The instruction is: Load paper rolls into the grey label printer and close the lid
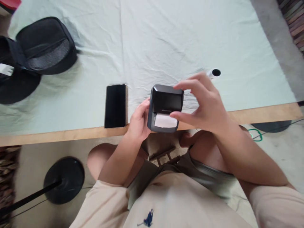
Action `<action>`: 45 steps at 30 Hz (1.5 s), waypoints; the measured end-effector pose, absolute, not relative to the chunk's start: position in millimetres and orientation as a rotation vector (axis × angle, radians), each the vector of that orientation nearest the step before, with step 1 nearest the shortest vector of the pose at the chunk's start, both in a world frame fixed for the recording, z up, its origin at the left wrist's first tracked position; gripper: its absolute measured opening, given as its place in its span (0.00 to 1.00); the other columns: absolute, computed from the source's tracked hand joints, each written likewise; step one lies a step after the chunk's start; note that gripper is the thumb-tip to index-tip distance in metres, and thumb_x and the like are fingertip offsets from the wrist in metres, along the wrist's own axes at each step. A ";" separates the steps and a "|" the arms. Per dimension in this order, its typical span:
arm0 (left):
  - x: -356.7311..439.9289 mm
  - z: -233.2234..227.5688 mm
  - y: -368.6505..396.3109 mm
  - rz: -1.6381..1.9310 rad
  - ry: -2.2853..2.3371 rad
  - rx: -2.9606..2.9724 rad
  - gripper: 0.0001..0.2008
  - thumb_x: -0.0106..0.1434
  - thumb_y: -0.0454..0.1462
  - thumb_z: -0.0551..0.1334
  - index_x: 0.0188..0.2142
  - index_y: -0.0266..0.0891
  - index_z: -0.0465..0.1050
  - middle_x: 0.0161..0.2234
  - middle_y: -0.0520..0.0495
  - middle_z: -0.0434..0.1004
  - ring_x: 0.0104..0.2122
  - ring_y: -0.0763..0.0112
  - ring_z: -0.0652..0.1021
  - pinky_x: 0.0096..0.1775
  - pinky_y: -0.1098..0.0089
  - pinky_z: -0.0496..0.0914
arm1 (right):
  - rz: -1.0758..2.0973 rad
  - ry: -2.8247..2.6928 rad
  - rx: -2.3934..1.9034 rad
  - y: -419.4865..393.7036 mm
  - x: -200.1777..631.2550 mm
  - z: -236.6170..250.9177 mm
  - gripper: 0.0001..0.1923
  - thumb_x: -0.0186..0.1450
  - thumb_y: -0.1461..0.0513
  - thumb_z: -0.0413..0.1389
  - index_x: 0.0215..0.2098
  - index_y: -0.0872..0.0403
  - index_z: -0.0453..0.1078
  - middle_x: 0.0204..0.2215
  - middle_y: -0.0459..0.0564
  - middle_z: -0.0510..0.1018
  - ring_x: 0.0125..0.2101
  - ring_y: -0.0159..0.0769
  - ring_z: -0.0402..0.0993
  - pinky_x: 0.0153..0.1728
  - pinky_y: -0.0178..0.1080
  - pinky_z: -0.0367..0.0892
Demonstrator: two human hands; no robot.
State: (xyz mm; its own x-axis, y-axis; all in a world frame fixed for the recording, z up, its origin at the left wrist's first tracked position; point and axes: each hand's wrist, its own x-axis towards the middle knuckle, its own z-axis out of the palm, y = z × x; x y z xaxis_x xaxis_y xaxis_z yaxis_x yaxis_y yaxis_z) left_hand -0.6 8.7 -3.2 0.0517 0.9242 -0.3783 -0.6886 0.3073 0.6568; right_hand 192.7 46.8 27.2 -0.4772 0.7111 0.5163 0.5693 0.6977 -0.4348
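I have the small dark printer [165, 108] held just over the near edge of the table [71, 134], its lid tipped up and a white paper roll [165, 121] showing in the open bay; my left hand [139, 122] grips its left side from beneath, fingers wrapped on the casing; my right hand [201, 103] pinches the raised lid, thumb near the roll and fingertips over the top edge; to the left a black phone [115, 105] lies face up on the pale cloth, just beside the edge; behind my right hand a small white tube [214, 73] with a dark end lies on the cloth, possibly a spare core, too blurred to tell; far left sits a black bag [38, 47]; the risk I judge: the printer hangs partly past the edge, so a slack left grip would drop it to my lap, or the loose roll could tumble out if I tilt it; there is a faint line of print under the lid, unreadable
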 end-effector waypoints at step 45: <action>-1.9 -11.6 2.5 1.112 0.869 0.561 0.21 0.59 0.44 0.74 0.49 0.40 0.76 0.36 0.49 0.82 0.31 0.71 0.82 0.33 0.73 0.76 | 0.724 -2.354 -1.446 53.6 184.9 49.6 0.22 0.58 0.62 0.59 0.51 0.50 0.73 0.37 0.49 0.84 0.30 0.38 0.76 0.29 0.39 0.61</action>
